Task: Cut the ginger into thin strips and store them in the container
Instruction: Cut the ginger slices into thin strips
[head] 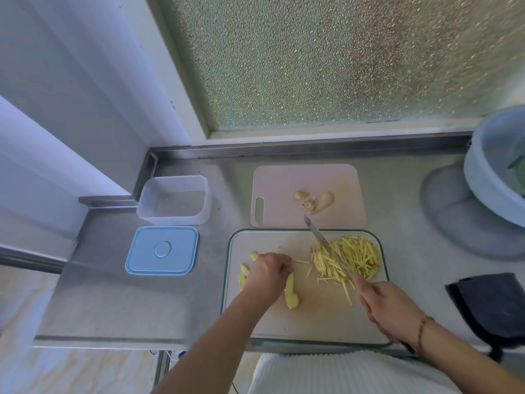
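A green-rimmed cutting board (312, 317) lies at the counter's front. A pile of thin yellow ginger strips (348, 258) covers its far right part. Peeled ginger slices (291, 294) lie at its left. My left hand (270, 273) rests over those slices with curled fingers, holding one. My right hand (383, 305) grips the handle of a knife (319, 234), whose blade points away and lies against the strip pile. A clear plastic container (174, 200) stands open at the left, nothing inside, with its blue lid (162, 250) in front of it.
A pink cutting board (284, 183) behind holds unpeeled ginger knobs (314, 201). A pale blue basin (494, 166) stands at the far right and a dark cloth (491, 302) at the right front. A frosted window backs the steel counter (119, 302).
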### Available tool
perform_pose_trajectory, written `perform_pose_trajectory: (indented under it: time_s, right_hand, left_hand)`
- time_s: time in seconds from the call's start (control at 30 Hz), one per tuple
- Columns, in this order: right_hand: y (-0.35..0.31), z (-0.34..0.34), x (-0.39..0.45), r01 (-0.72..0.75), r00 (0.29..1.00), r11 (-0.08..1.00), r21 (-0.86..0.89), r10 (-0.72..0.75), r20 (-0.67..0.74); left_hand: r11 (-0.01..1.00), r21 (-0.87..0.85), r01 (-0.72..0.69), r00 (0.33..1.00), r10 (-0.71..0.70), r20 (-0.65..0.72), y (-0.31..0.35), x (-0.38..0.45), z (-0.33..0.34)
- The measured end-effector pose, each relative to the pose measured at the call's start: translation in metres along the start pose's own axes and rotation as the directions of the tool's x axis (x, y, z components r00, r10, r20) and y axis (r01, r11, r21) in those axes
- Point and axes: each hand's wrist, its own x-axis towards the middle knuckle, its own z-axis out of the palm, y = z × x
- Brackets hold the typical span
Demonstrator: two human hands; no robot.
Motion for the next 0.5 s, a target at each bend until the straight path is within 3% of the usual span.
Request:
perform_pose_trajectory:
  time_s: [0.17,0.33,0.5]
  right_hand:
    - [-0.004,0.002,-0.001,-0.015,0.999,1.0,0.005,0.015,0.028]
    - [-0.003,0.013,-0.006,-0.015,0.996,0.999,-0.035,0.018,0.084]
    - [0.005,0.035,-0.006,-0.039,0.979,0.999,-0.004,0.039,0.201]
  left_hand:
    - [0.971,0.133,-0.2,0.965,0.219,-0.146,-0.011,-0.011,-0.005]
    - [0.798,0.272,-0.538,0.803,0.583,-0.124,-0.044,-0.02,-0.004]
    - [0.748,0.284,-0.599,0.728,0.657,-0.195,-0.048,-0.031,0.012]
